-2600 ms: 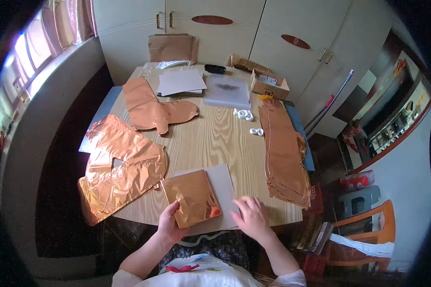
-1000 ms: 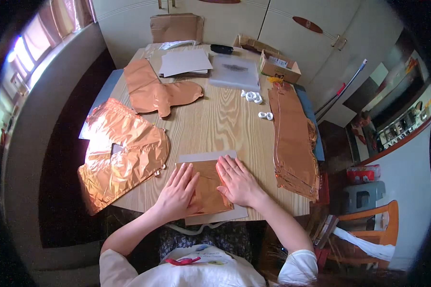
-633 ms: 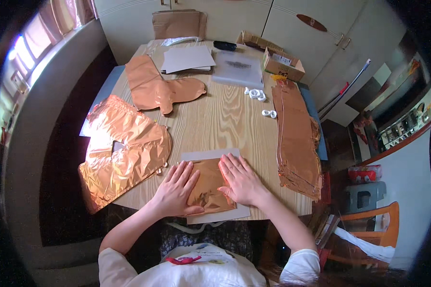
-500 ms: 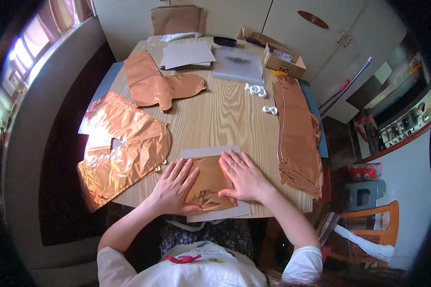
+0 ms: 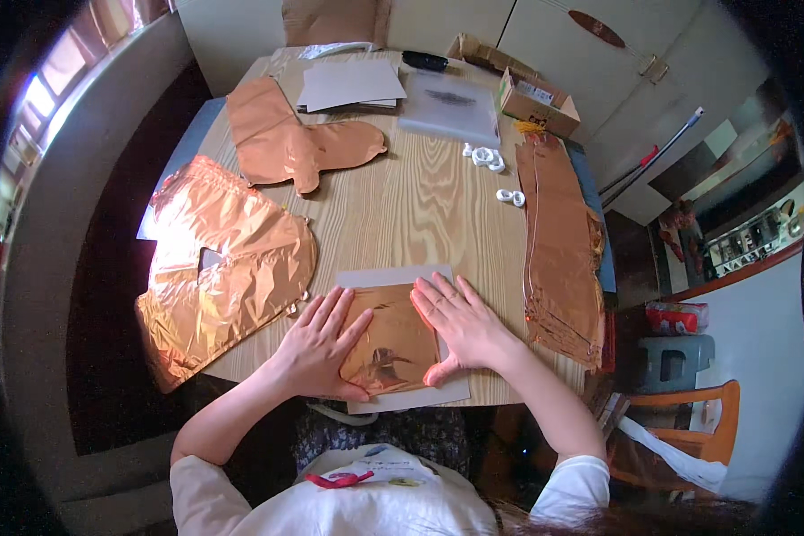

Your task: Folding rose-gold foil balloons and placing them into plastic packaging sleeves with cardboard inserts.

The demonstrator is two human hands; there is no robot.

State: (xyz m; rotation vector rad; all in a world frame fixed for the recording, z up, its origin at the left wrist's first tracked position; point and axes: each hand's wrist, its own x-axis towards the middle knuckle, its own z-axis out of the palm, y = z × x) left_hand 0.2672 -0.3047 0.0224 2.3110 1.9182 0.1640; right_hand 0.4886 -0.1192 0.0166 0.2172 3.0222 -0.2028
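We cannot see most of the left edge of the flat copper-coloured foil square (image 5: 389,353), since the left hand (image 5: 317,353) covers it; the right hand (image 5: 463,332) hides part of its right edge. The square conceals the middle of the pale grey rectangular card (image 5: 393,275) beneath. The frame's top cuts off a brown cardboard sheet (image 5: 335,22); its bottom, a white cloth shirt (image 5: 375,505). Upper right, we find the contents of the open brown cardboard box (image 5: 547,117) too small to identify.

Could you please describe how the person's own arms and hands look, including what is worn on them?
The left hand and right hand wear no gloves. The forearms are uncovered. Short, loose white sleeves belong to a white shirt with a red detail in front.
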